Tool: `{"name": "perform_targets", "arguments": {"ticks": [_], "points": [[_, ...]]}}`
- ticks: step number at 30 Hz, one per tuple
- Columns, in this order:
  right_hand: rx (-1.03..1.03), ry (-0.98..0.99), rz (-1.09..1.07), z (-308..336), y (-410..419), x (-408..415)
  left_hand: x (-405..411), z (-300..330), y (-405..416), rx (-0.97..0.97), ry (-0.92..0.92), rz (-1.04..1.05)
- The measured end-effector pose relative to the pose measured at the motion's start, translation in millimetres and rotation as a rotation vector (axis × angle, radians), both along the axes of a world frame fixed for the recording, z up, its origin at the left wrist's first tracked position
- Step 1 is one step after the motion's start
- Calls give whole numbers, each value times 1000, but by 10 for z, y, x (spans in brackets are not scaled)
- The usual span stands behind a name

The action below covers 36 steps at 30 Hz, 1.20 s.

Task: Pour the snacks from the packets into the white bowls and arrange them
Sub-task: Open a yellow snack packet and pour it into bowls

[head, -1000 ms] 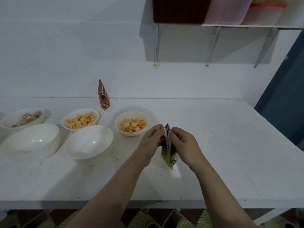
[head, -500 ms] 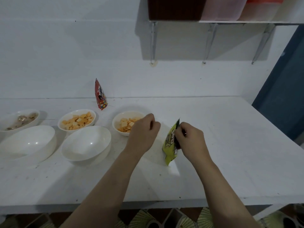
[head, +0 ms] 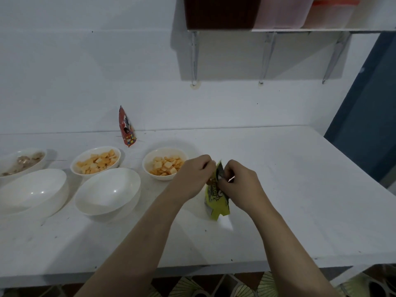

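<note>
A yellow-green snack packet hangs just above the white table, held upright by its top edge. My left hand pinches that top from the left and my right hand pinches it from the right. Two small white bowls behind hold orange square crackers. A third bowl at far left holds brownish snacks. Two larger white bowls in front hold nothing. A red packet stands by the wall.
A wall shelf with dark and pink containers hangs above the table's back right. A dark blue surface borders the table's right end. The near table edge runs below my forearms.
My left hand let go of the packet top and swung left over the cracker bowl, then came back and pinches the top again. My right hand kept hold throughout.
</note>
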State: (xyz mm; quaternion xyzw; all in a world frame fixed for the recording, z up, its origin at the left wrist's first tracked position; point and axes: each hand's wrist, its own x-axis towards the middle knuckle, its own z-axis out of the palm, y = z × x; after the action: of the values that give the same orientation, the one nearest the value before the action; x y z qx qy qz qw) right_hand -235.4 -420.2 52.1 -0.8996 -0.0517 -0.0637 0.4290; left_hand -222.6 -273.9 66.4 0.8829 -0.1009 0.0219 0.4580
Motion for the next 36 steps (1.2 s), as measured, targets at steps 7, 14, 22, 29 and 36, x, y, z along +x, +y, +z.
{"name": "perform_targets", "arguments": {"ticks": [7, 14, 22, 29, 36], "points": [[154, 217, 14, 10, 35, -20, 16, -72, 5, 60, 96, 29], [-24, 1, -98, 37, -38, 39, -10, -18, 18, 25, 48, 42], [-121, -183, -174, -25, -122, 74, -22, -111, -161, -325, 434, 132], [-10, -226, -218, 60, -207, 22, 24, -161, -185, -588, 392, -9], [198, -294, -105, 455, -157, -142, 121, -314, -127, -783, 365, 197]]}}
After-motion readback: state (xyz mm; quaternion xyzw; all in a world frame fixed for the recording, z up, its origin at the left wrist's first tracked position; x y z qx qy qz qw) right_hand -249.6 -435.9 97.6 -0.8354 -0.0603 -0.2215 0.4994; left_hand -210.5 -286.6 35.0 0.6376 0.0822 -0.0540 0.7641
